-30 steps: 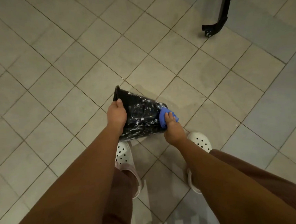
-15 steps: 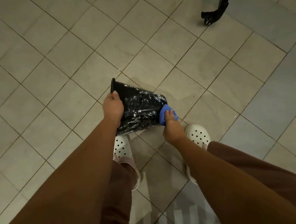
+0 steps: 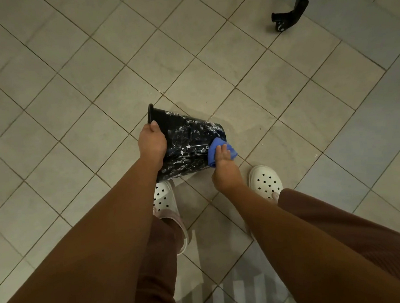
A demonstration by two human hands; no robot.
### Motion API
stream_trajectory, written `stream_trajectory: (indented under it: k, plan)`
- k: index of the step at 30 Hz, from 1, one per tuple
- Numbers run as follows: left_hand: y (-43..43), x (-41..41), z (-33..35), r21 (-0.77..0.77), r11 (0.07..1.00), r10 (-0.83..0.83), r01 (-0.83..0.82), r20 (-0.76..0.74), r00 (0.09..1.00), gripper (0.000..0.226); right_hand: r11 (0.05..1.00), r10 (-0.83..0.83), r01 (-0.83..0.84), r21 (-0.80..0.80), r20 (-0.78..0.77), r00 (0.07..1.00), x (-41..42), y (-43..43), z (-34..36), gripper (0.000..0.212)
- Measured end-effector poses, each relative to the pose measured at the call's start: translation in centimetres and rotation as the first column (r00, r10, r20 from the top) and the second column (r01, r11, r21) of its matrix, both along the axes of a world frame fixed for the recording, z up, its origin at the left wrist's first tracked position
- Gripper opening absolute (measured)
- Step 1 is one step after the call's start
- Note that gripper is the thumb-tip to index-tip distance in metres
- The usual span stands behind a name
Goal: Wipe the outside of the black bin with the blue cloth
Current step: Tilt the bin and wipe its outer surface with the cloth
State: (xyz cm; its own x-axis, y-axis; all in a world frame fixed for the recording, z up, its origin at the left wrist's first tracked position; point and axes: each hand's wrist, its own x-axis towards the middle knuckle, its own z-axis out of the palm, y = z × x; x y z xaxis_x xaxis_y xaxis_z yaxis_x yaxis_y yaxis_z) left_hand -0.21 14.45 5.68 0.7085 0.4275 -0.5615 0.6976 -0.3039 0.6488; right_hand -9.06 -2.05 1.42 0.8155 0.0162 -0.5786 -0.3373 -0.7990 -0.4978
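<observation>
The black bin (image 3: 189,140), flecked with white marks, is tipped on its side above the tiled floor, its open rim pointing left. My left hand (image 3: 152,143) grips it near the rim. My right hand (image 3: 225,171) presses the bunched blue cloth (image 3: 217,150) against the bin's bottom end on the right. Part of the cloth is hidden under my fingers.
My two white perforated clogs (image 3: 164,199) (image 3: 265,182) stand just below the bin on the beige tiled floor (image 3: 76,111). A black metal leg with a foot (image 3: 287,19) stands at the top right. A damp patch marks the tiles beside the bin.
The bin and both hands have stayed together. My right hand with the cloth has shifted slightly lower along the bin's bottom end.
</observation>
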Motion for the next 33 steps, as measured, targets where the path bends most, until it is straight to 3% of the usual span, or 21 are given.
stream_trajectory:
  k: [4, 11, 18, 24, 30, 33]
  plan:
    - [0.1, -0.1, 0.0, -0.038, 0.999, 0.036, -0.037, -0.018, 0.999, 0.040, 0.995, 0.091, -0.094, 0.028, 0.098, 0.991, 1.1, 0.1, 0.3, 0.073]
    - [-0.1, -0.1, 0.2, -0.062, 0.997, 0.036, -0.036, 0.000, 0.999, 0.041, 0.997, -0.065, 0.068, 0.028, -0.069, 0.995, 1.8, -1.0, 0.1, 0.075]
    - [0.1, -0.1, 0.0, -0.052, 0.998, 0.020, -0.020, -0.005, 1.000, 0.040, 0.995, 0.074, -0.080, 0.062, 0.086, 0.993, 2.2, -0.2, 0.6, 0.074]
    - [-0.1, -0.1, 0.0, -0.043, 0.998, 0.048, -0.049, -0.013, 0.999, 0.039, 0.997, -0.062, 0.062, 0.047, -0.011, 0.998, 2.2, -1.9, -0.8, 0.075]
    - [0.4, 0.1, 0.1, -0.041, 0.999, 0.030, -0.032, -0.047, 0.998, 0.045, 0.985, 0.087, -0.114, 0.130, 0.196, 0.977, -0.4, -0.9, -0.5, 0.074]
    - [0.4, 0.0, 0.3, -0.100, 0.995, 0.020, -0.027, -0.070, 0.997, 0.052, 0.989, 0.081, -0.099, 0.108, 0.155, 0.985, 1.9, -1.5, -0.6, 0.078]
